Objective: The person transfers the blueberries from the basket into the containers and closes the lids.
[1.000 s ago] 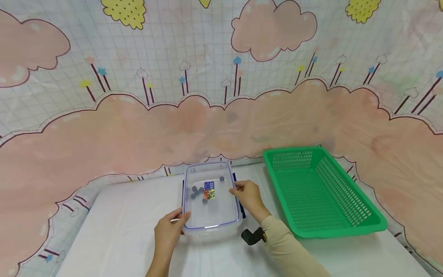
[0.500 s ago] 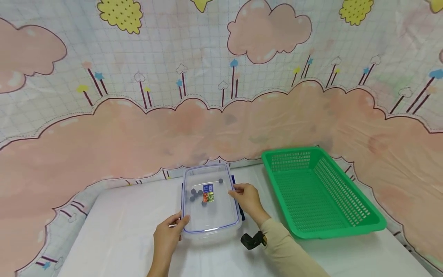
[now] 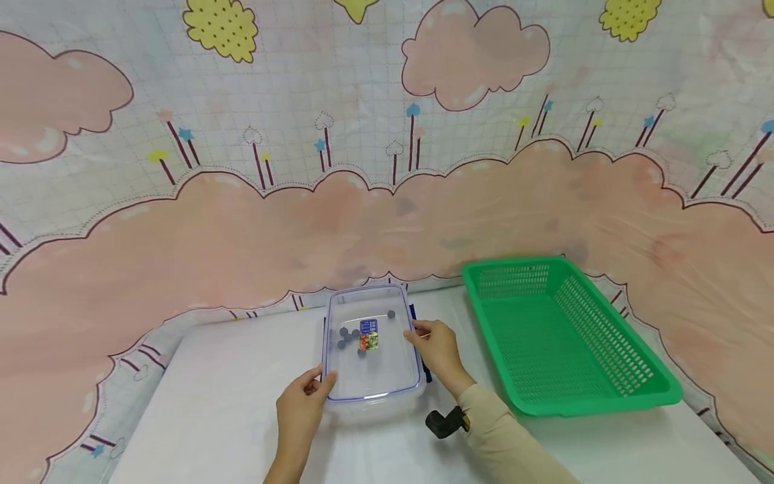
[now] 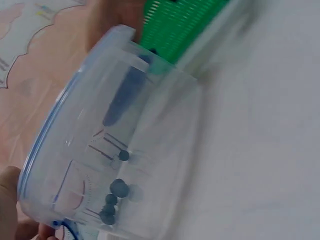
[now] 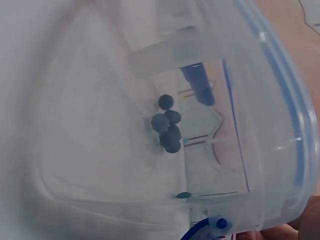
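Observation:
A clear plastic food container (image 3: 387, 370) with a blue-edged lid lies between my hands on the white table. Several small, dark, round berries that look like blueberries (image 3: 345, 333) are inside, also visible through the wall in the right wrist view as berries (image 5: 160, 122). At the near left corner, my left hand (image 3: 300, 407) grips the rim, thumb on top and fingers at the side. My right hand (image 3: 441, 351) holds the right edge, thumb on the lid; its other fingertips are partly hidden. A blue latch (image 3: 428, 372) sticks out below that hand.
To the right stands a green perforated plastic basket (image 3: 559, 349). A black wrist-camera mount (image 3: 444, 423) is on my right wrist. A patterned cloth (image 3: 363, 228) hangs behind the white table (image 3: 236, 383).
The head view shifts slightly. Both hands stay on the container, which keeps about the same place; the fingers of my left hand look closer together than one second ago.

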A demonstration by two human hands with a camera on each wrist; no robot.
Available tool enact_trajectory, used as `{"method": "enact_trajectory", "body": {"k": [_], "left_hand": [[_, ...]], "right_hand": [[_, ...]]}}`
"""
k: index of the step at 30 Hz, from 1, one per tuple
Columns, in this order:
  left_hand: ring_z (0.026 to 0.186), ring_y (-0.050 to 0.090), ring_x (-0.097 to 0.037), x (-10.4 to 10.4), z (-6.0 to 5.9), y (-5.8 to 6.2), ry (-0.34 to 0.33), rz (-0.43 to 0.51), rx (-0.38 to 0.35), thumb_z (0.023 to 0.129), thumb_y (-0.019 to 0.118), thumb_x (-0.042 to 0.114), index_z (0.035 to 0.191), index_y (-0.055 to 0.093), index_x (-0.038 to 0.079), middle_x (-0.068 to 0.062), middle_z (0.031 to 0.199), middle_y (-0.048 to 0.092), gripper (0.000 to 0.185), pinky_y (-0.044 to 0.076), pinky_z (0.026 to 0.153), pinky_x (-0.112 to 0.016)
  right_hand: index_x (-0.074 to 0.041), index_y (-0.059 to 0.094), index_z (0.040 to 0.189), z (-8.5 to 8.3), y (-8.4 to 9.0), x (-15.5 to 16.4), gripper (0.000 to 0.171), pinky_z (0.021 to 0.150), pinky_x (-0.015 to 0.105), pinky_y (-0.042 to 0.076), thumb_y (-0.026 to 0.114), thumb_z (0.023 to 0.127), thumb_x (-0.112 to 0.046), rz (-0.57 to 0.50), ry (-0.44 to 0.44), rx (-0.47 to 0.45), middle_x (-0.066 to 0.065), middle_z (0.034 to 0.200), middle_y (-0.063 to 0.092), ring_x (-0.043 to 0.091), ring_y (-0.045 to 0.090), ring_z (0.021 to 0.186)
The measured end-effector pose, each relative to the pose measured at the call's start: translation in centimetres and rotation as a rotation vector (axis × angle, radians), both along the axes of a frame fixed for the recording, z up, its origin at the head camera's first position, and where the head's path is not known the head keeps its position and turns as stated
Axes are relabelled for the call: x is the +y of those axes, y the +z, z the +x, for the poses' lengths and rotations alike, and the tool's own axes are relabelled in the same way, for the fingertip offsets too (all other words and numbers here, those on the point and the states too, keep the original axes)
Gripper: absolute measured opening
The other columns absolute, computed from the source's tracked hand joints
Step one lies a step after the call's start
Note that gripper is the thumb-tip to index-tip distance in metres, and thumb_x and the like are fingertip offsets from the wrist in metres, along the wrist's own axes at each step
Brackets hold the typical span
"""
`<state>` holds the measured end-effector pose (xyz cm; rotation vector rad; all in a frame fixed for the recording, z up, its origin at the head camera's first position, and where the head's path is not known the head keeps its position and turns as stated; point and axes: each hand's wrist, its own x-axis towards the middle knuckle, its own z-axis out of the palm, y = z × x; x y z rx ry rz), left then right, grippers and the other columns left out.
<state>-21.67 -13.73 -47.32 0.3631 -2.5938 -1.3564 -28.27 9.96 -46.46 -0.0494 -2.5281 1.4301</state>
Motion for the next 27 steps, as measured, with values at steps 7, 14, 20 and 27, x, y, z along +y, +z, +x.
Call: {"method": "enact_trajectory", "body": {"k": [7, 14, 20, 27], "left_hand": [[0.088, 0.069, -0.023, -1.1, -0.2, -0.6, -0.035, -0.027, -0.005, 0.092, 0.064, 0.05, 0.128, 0.064, 0.004, -0.01, 0.104, 0.07, 0.059, 0.051, 0.064, -0.027], [0.077, 0.068, -0.018, -2.6, -0.5, -2.0, -0.095, 0.064, -0.125, 0.099, 0.042, 0.059, 0.137, 0.051, -0.008, -0.018, 0.106, 0.071, 0.078, 0.054, 0.066, -0.03], [0.087, 0.069, -0.022, -2.1, -0.4, -1.9, -0.107, 0.184, -0.109, 0.099, 0.041, 0.059, 0.136, 0.052, -0.008, -0.019, 0.108, 0.07, 0.078, 0.058, 0.074, -0.032], [0.093, 0.07, -0.025, -2.0, -0.2, -0.5, -0.033, 0.201, -0.025, 0.1, 0.051, 0.047, 0.138, 0.053, -0.002, -0.022, 0.12, 0.065, 0.062, 0.058, 0.082, -0.036]], "right_hand": [[0.001, 0.071, 0.115, 0.4, -0.8, 1.0, 0.035, 0.064, 0.027, 0.051, 0.073, 0.089, -0.024, -0.081, -0.064, 0.021, 0.014, 0.093, 0.068, 0.023, 0.064, 0.083], [0.012, 0.057, 0.127, 1.2, -2.1, 1.7, 0.056, 0.067, 0.032, 0.055, 0.054, 0.1, -0.037, -0.191, -0.001, -0.175, 0.02, 0.099, 0.068, 0.021, 0.064, 0.077], [0.011, 0.065, 0.108, 2.0, -3.4, 1.7, 0.058, 0.058, 0.022, 0.046, 0.049, 0.101, -0.044, -0.347, 0.049, -0.299, 0.002, 0.073, 0.06, 0.009, 0.053, 0.063], [0.013, 0.063, 0.117, 2.3, -3.1, 1.9, 0.053, 0.061, 0.024, 0.05, 0.053, 0.101, -0.036, -0.364, 0.024, -0.203, 0.01, 0.086, 0.068, 0.011, 0.058, 0.069]]}}
